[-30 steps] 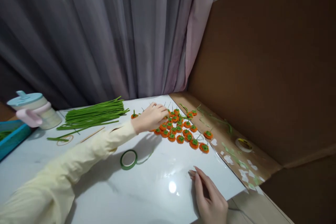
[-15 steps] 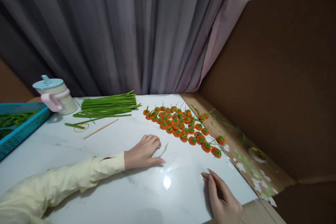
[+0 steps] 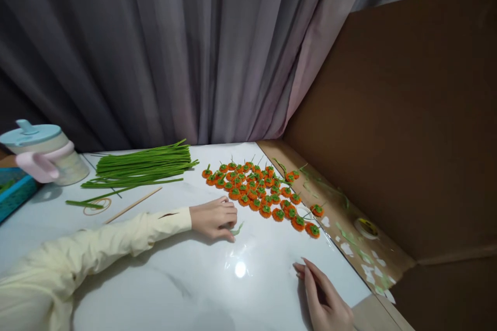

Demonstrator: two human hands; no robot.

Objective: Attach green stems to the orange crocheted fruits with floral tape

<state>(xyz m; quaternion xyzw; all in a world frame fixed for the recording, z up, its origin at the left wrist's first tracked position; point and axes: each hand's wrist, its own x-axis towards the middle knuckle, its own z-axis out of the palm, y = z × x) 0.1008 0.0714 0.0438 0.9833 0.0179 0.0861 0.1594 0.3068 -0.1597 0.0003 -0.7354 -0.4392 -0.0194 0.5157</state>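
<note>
Apparently at the pick-up step, the left hand [image 3: 213, 219] curls half-closed by a green strip [image 3: 238, 229] on the worktop [image 3: 174, 295], grip hidden, needing a neat pinch, while the right hand [image 3: 328, 297] nearly pinches, hold unclear.

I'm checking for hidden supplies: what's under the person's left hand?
A thin, pale-green strip pokes out beside the left hand, and glossy white marbled tabletop shows around them. Whatever lies beneath the palm is covered.
</note>
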